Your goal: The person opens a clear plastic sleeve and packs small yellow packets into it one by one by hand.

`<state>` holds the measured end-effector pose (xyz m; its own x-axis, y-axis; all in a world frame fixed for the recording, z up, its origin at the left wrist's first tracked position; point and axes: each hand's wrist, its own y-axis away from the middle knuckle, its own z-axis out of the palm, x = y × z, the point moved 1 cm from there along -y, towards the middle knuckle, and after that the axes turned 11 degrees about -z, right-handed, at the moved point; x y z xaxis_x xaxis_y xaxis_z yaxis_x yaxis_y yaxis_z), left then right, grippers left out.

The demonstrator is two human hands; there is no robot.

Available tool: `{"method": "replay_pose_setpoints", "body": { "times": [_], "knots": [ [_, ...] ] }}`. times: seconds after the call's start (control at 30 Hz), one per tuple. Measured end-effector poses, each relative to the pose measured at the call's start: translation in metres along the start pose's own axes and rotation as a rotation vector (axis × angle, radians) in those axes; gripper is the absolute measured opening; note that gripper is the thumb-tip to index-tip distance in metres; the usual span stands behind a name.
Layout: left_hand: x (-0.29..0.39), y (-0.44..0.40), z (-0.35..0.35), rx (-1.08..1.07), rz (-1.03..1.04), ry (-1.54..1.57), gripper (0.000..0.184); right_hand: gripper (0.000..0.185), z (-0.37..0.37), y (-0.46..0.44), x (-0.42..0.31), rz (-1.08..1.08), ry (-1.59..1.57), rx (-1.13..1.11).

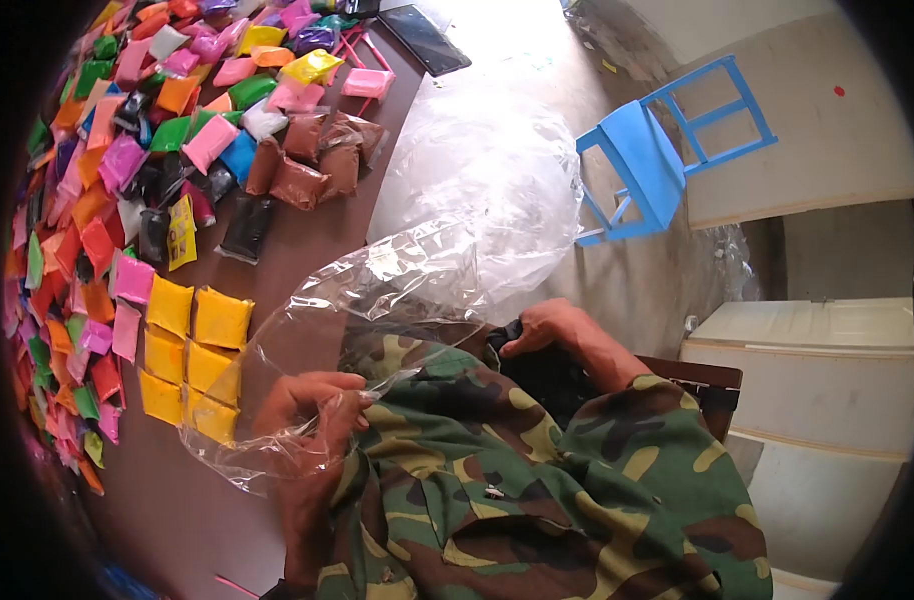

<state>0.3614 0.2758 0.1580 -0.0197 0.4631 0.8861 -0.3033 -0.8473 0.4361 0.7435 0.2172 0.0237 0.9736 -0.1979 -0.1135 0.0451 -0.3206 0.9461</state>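
Observation:
My left hand (322,425) is closed on a clear plastic bag (372,285), its fingers pinching the thin film near the table's edge. The bag spreads upward from the hand, and its lower part lies over some of the yellow packets (220,318), which sit in two columns on the table. My right hand (557,332) rests by my lap with its fingers curled at a black cloth-like item (537,375). Whatever its fingertips grip is hidden.
Many colourful small packets (97,240) heap along the brown table (287,250). Brown packets (302,180) lie near its far edge, by a dark phone-like slab (425,40). A big pile of clear plastic (497,170) stands beyond, beside a blue chair (642,165).

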Motion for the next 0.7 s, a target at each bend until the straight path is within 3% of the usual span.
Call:
{"method": "replay_pose_setpoints", "body": {
  "times": [0.03,0.13,0.2,0.27,0.3,0.4,0.5,0.6,0.7],
  "knots": [
    [0.0,0.0,0.002,-0.001,0.008,-0.014,0.016,0.088,-0.004,0.003,-0.008,0.001,0.068,0.014],
    [0.009,-0.002,0.01,-0.01,0.011,-0.072,0.016,0.077,-0.016,0.011,-0.021,-0.047,0.09,0.329],
    [0.008,-0.007,0.01,0.024,0.001,-0.132,0.017,0.065,-0.016,0.003,-0.029,-0.112,-0.01,0.589],
    [0.003,-0.016,0.012,0.049,0.066,-0.16,0.017,0.056,-0.04,0.013,-0.052,-0.165,-0.078,0.707],
    [0.005,-0.02,0.012,0.085,0.098,-0.19,0.017,0.053,-0.055,0.015,-0.064,-0.151,-0.149,0.693],
    [0.01,-0.034,0.011,0.155,0.23,-0.262,0.016,0.044,-0.07,-0.008,-0.094,-0.263,-0.474,1.066],
    [0.007,-0.046,0.015,0.147,0.348,-0.351,0.017,0.037,-0.074,-0.035,-0.139,-0.377,-0.786,1.273],
    [0.011,-0.059,0.037,0.159,0.415,-0.43,0.024,0.033,-0.068,-0.068,-0.177,-0.452,-0.896,1.41],
    [0.018,-0.064,0.055,0.228,0.406,-0.499,0.024,0.027,-0.072,-0.081,-0.192,-0.498,-1.144,1.325]
  ]
}}
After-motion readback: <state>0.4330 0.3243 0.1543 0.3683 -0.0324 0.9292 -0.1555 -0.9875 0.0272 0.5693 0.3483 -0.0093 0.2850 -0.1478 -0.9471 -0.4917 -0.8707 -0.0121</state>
